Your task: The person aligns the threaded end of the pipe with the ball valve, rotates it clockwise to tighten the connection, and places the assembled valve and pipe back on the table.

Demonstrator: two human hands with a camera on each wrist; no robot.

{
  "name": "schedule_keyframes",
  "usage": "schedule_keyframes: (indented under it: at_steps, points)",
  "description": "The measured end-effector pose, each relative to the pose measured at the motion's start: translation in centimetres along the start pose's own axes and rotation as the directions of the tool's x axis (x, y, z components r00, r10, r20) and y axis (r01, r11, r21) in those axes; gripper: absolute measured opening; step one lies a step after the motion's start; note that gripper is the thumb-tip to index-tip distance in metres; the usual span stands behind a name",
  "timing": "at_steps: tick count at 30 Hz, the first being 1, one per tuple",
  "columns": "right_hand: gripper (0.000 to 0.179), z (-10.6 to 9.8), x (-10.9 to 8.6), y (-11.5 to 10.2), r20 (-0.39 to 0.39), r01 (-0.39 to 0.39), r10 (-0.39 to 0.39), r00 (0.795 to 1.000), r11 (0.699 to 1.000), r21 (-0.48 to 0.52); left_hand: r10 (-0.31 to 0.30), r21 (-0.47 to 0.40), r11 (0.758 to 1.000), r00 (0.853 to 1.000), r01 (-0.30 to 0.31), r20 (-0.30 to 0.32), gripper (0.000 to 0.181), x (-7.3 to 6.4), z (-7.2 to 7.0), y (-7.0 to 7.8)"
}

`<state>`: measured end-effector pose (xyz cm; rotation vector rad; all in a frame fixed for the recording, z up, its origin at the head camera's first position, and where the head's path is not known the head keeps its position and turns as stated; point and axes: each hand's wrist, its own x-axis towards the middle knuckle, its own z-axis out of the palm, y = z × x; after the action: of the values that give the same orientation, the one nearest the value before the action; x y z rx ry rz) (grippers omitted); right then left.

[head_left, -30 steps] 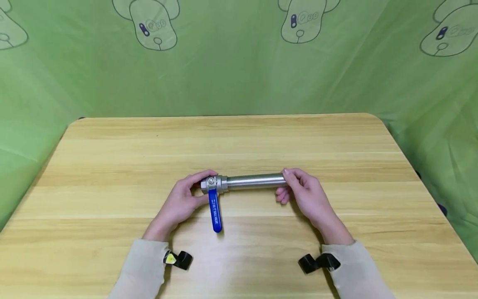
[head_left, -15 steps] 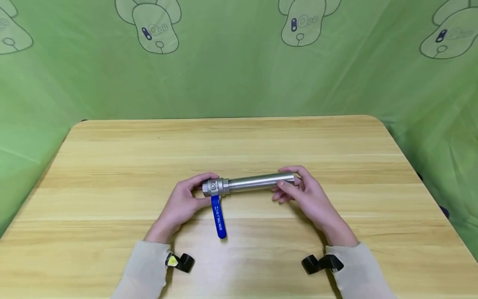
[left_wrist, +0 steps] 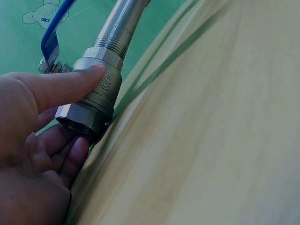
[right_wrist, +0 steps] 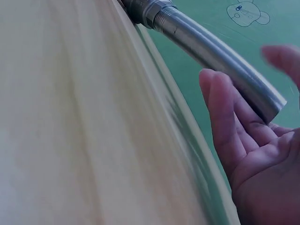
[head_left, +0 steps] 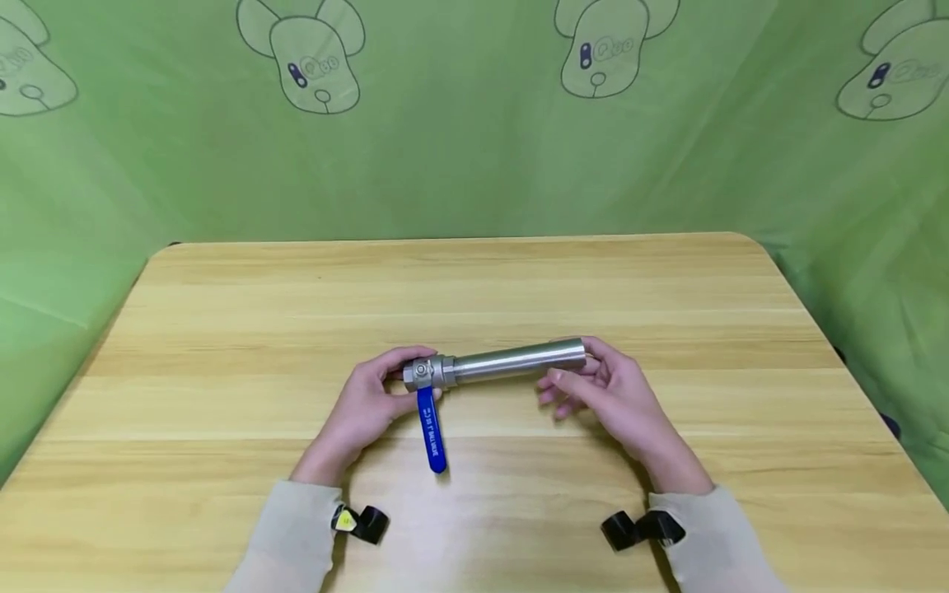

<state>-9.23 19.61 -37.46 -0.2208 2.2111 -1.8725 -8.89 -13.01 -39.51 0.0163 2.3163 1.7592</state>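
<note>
My left hand (head_left: 366, 403) grips the steel body of a ball valve (head_left: 423, 373). In the left wrist view the thumb lies across the valve body (left_wrist: 101, 86), with fingers under its hexagonal end. A blue lever handle (head_left: 432, 432) points toward the front of the table. A smooth steel pipe (head_left: 519, 361) is joined at its threaded end to the valve and slants slightly up to the right. At the pipe's free end is my right hand (head_left: 619, 395). In the right wrist view its fingers lie loosely under and beside the pipe (right_wrist: 225, 61), while the blurred thumb is apart from it.
The wood-grain table (head_left: 474, 288) spans the scene below the hands. Green cloth (head_left: 474, 181) with printed bear faces hangs behind and at the sides. Black wrist devices (head_left: 369, 524) sit at both light sleeves (head_left: 289, 531).
My right hand pinched the pipe's end earlier; its fingers have since loosened and the thumb has come off. The pipe's free end now shows. The left hand keeps its grip on the valve.
</note>
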Motion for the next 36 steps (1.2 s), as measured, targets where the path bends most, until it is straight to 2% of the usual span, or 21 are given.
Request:
schedule_keyframes:
  at_steps: [4, 8, 11, 15, 19, 24, 28, 33, 36]
  points:
    - [0.038, -0.2, -0.1, 0.1, -0.004, 0.017, -0.017, 1.000, 0.999, 0.037, 0.003, 0.002, 1.000, 1.000, -0.002, -0.005, 0.051, 0.0, 0.1, 0.0]
    - [0.044, -0.1, -0.1, 0.0, -0.086, 0.023, -0.026, 0.996, 0.999, -0.037, 0.000, -0.005, 1.000, 1.000, 0.000, -0.003, 0.050, -0.1, 0.1, 0.0]
    - [0.052, 0.0, -0.1, 0.1, -0.130, 0.044, -0.054, 0.990, 0.996, -0.080, 0.027, -0.001, 1.000, 1.000, -0.027, -0.002, 0.050, 0.0, 0.1, 0.0]
    - [0.058, 0.1, 0.1, 0.1, -0.151, 0.087, -0.094, 0.984, 0.995, -0.052, 0.062, 0.008, 0.998, 0.998, -0.062, -0.001, 0.051, 0.0, 0.0, 0.0]
    - [0.049, 0.3, 0.1, 0.0, -0.206, 0.090, -0.105, 0.973, 0.993, -0.080, 0.065, 0.017, 0.998, 0.998, -0.065, 0.009, 0.053, 0.1, 0.0, -0.1]
    - [0.036, 0.9, 0.3, -0.2, -0.274, 0.024, -0.057, 0.960, 0.992, -0.122, 0.064, 0.028, 0.998, 0.998, -0.065, 0.019, 0.053, 0.2, 0.0, 0.0]
    - [0.040, 1.1, 0.3, -0.2, -0.256, -0.008, -0.031, 0.966, 0.989, -0.148, 0.062, 0.029, 0.998, 0.998, -0.062, 0.014, 0.052, 0.2, 0.1, 0.1]
    - [0.050, 0.6, 0.2, -0.1, -0.186, 0.016, -0.042, 0.982, 0.990, -0.138, 0.045, 0.026, 0.999, 0.999, -0.045, 0.005, 0.053, 0.2, 0.2, 0.1]
    - [0.051, 0.3, 0.1, 0.0, -0.181, 0.026, -0.048, 0.982, 0.992, -0.123, 0.040, 0.021, 0.999, 0.999, -0.040, 0.004, 0.052, 0.2, 0.2, 0.1]
